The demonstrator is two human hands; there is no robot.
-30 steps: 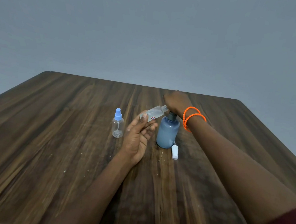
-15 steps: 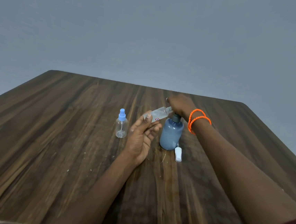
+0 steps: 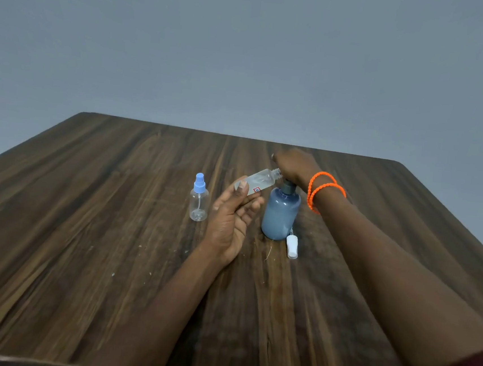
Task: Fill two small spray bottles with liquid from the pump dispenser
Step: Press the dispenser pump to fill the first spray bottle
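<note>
key relation: neck of the small clear uncapped plastic bottle with a red-and-white label (image 3: 259,182) tips up and right, its mouth at the pump head of the round blue plastic pump dispenser (image 3: 280,213); nozzle hidden under the hand
long axis: bottle tilted, base low-left, mouth high-right
left hand (image 3: 232,221): thumb and fingers pinch the bottle's lower end
right hand (image 3: 293,165): palm down on the pump head; nearer to the dispenser; how tightly it closes, can't tell
dispenser: upright on the dark wood-grain table (image 3: 82,226)
count, spray bottles: two; second is a clear bottle with a light-blue spray top (image 3: 199,198), upright, left of the held one, looks empty
count, loose caps: one white cap (image 3: 292,246), lying just beside the dispenser base
count, dispensers: one
judgement: first fill under way, second not yet begun
</note>
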